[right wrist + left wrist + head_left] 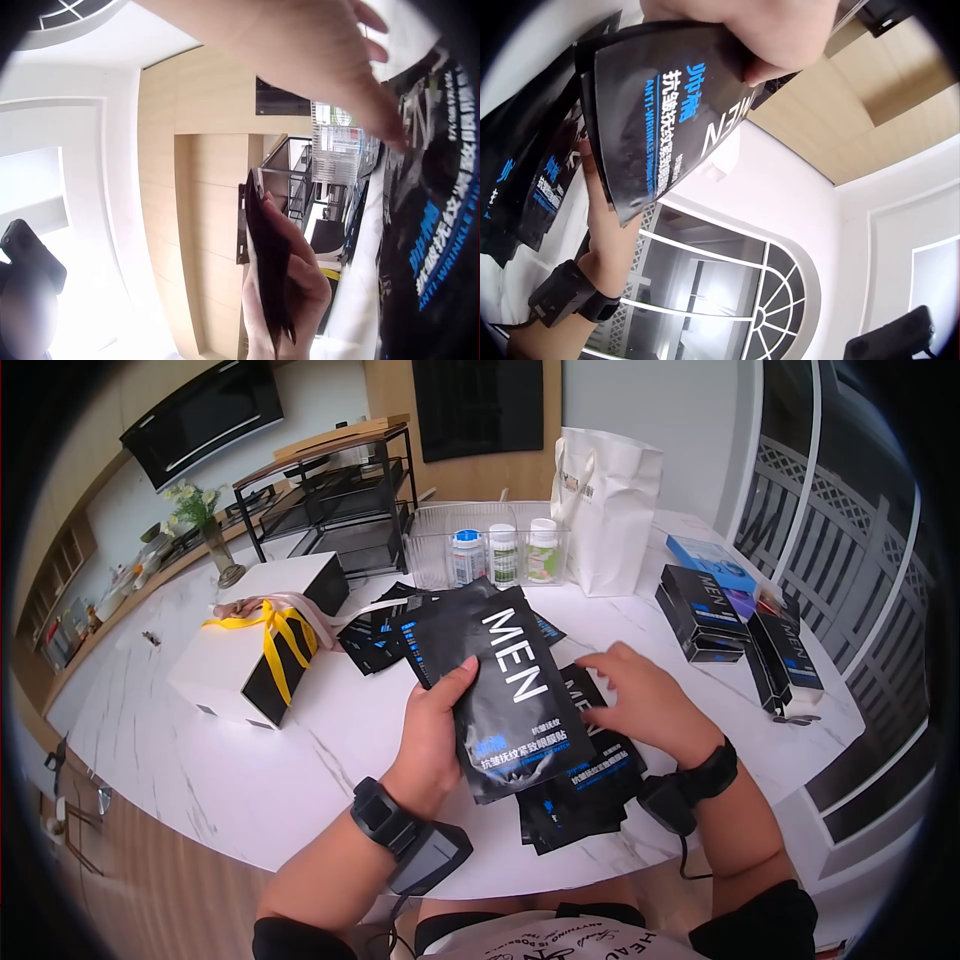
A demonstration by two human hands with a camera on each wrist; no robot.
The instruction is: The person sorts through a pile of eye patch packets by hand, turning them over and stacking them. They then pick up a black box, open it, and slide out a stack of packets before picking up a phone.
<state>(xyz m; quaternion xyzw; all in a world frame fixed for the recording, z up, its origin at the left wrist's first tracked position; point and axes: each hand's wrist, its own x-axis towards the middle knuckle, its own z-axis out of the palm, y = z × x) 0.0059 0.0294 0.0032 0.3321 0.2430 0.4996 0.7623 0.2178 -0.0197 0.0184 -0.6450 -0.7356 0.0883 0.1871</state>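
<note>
We are holding a small stack of black sachets [515,695] in our left hand [432,735], thumb clamped over its edge. Just right of that grip, our right hand [645,700] is resting flat, fingers relaxed, on the sachets still lying on the table [250,780]; more are waiting beyond.

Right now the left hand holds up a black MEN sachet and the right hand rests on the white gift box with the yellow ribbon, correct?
Not quite. In the head view the left hand holds the black MEN sachet, but the right hand rests on the pile of black sachets, not on the gift box.
</note>
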